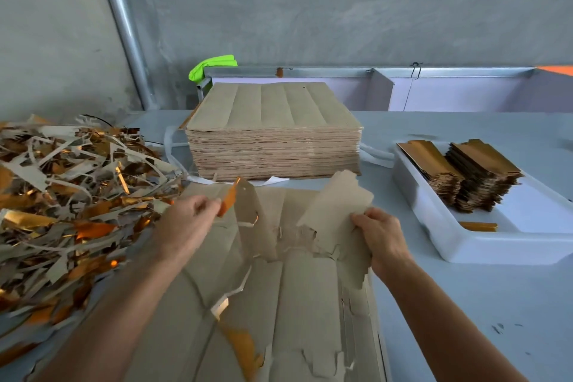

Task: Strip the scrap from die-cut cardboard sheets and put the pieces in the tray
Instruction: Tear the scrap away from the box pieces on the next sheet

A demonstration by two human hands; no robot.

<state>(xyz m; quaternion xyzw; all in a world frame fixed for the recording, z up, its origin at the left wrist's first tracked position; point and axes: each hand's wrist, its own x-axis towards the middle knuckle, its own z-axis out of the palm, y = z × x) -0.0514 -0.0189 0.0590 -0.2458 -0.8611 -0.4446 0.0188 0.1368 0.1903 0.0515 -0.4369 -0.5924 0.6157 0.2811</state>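
A brown die-cut cardboard sheet lies flat in front of me, torn in places, with gold foil showing on its underside. My left hand pinches a lifted strip of it near the sheet's far left. My right hand grips a raised cardboard piece at the sheet's right side. A white tray stands to the right and holds two stacks of gold-faced pieces.
A tall stack of uncut brown sheets stands behind the sheet. A big heap of grey and gold scrap strips covers the table's left side. A metal-framed rail and a grey wall close the back.
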